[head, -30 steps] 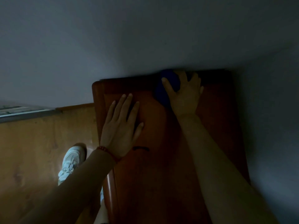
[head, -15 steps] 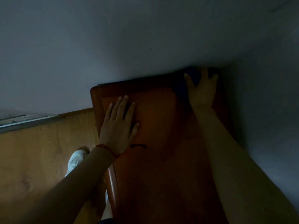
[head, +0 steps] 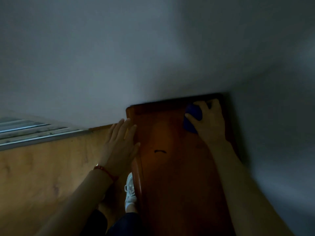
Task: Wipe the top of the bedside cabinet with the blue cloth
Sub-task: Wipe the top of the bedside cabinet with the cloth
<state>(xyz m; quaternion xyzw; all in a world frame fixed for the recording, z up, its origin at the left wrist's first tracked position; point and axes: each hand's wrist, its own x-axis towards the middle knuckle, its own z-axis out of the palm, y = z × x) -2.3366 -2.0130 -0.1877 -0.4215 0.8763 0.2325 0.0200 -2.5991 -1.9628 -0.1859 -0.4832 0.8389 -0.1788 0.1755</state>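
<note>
The bedside cabinet (head: 170,176) has a reddish-brown wooden top and stands in a dim corner between two walls. A blue cloth (head: 191,120) lies bunched near the top's far right corner. My right hand (head: 208,121) presses down on the cloth with spread fingers, hiding most of it. My left hand (head: 121,145) lies flat with straight fingers over the cabinet's left edge, the thumb on the top. A small dark curved mark (head: 160,151) shows on the wood between the hands.
A pale wall (head: 153,57) runs behind the cabinet and another wall (head: 276,150) closes its right side. Wooden floor (head: 42,167) spreads to the left, where a metal door track (head: 34,133) runs. My white shoe (head: 130,191) stands beside the cabinet's left edge.
My left hand has slid off the top leftward to the cabinet's left edge. My right hand with the cloth stays at the far right corner, pulled slightly back. The view shifted.
</note>
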